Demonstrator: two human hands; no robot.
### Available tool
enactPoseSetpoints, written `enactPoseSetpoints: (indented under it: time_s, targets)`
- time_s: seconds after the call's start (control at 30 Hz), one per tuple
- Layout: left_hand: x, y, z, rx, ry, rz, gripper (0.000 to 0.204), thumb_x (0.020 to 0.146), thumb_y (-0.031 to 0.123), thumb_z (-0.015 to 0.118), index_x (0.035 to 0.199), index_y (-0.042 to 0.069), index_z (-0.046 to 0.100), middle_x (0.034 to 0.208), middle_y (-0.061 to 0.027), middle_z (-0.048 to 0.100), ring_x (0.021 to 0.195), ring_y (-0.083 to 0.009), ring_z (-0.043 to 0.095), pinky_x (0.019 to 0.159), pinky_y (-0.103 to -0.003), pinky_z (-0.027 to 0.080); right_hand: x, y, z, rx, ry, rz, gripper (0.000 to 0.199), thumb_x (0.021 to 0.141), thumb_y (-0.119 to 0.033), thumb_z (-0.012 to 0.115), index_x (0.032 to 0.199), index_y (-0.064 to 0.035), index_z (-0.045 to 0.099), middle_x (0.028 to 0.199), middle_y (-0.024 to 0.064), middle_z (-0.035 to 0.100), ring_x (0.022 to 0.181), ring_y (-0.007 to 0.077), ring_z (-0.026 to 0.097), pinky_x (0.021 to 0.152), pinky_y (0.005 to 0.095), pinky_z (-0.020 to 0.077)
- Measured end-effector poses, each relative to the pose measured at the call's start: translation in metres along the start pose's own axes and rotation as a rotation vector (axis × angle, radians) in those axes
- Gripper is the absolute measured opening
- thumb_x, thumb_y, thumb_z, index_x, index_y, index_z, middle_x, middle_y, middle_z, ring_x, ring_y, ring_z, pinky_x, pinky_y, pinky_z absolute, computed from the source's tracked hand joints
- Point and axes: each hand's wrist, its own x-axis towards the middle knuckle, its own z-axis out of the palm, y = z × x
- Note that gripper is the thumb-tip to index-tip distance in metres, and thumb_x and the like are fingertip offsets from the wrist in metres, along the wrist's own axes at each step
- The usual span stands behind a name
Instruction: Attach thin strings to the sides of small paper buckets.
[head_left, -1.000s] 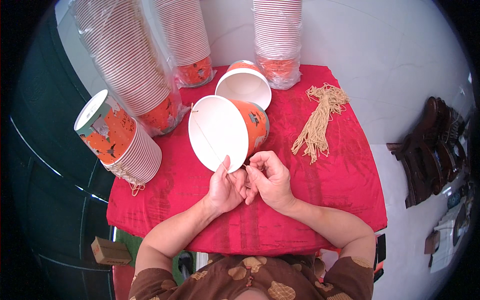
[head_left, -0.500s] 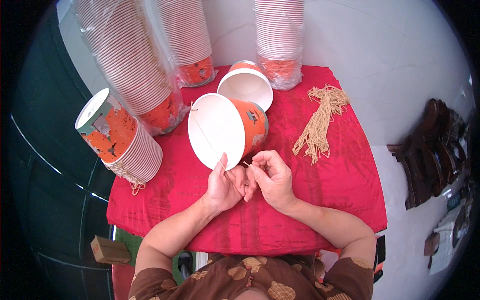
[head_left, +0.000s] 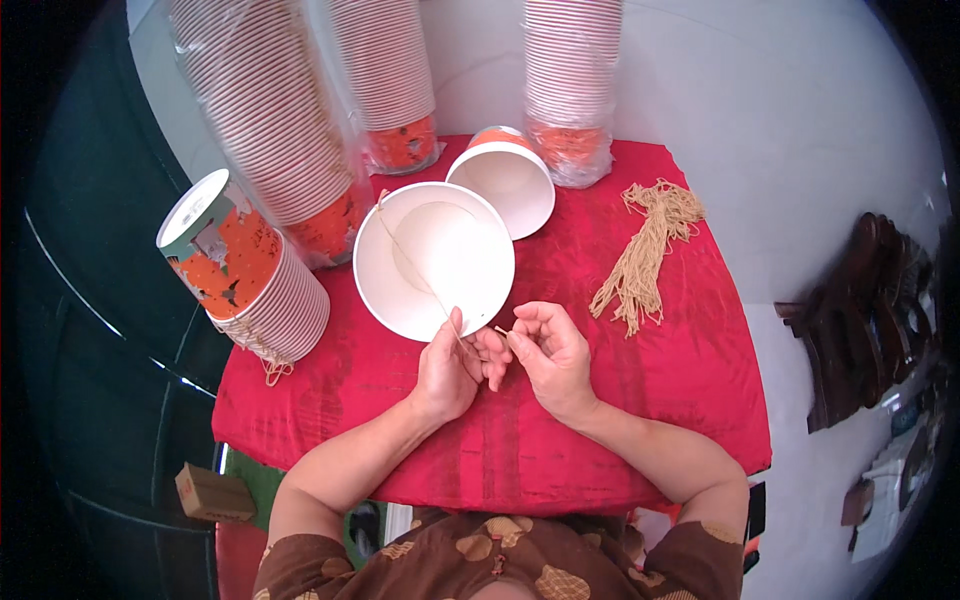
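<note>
A white-lined paper bucket (head_left: 470, 250) lies tipped with its mouth facing up toward me. A thin tan cord (head_left: 412, 265) is fastened at the far left of its rim and crosses the mouth to my hands. My left hand (head_left: 445, 375) is at the near rim, palm up, its thumb pressing on the cord and the other fingers curled beside the rim. Just to the right, my right hand (head_left: 555, 365) pinches the cord's short end between thumb and forefinger, close to the left fingertips. Whether the left fingers also touch the bucket is hard to see.
Behind lies another paper bucket (head_left: 515, 190). A nested orange-printed stack (head_left: 240, 275) stands at left, with cords hanging from it. Plastic-wrapped bucket stacks (head_left: 270, 120) line the back of the red-covered table (head_left: 640, 400). A bundle of tan cords (head_left: 645, 255) lies at right.
The bucket has turned so its mouth faces up toward me, hiding its orange printed side. Both hands remain by the near rim with the cord. The whole view has shifted slightly.
</note>
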Motion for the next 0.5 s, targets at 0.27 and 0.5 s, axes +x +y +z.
enactPoseSetpoints:
  time_s: [0.27,0.5]
  targets:
    - [-0.005,0.013,0.016,-0.049,-0.029,0.073,0.073,0.1,0.057,0.017,0.089,-0.001,0.06,0.09,-0.0173,0.064,0.082,-0.0256,0.063,0.062,-0.035,0.055,0.0,-0.005,0.0,-0.077,0.012,-0.068,0.025,0.093,0.006,0.053,0.117,0.0003,0.048,0.091,0.0046,0.057,0.08,0.0092,0.058,0.071,0.0222,0.0489]
    - [-0.013,0.023,0.026,0.136,-0.103,0.25,0.038,0.102,0.032,0.041,0.105,-0.002,0.057,0.099,-0.016,0.064,0.084,-0.0203,0.063,0.063,-0.031,0.055,0.0,-0.017,0.004,0.034,0.019,-0.067,0.025,0.094,0.005,0.053,0.117,-0.0008,0.048,0.095,0.0026,0.055,0.081,0.0057,0.057,0.07,0.0183,0.0472]
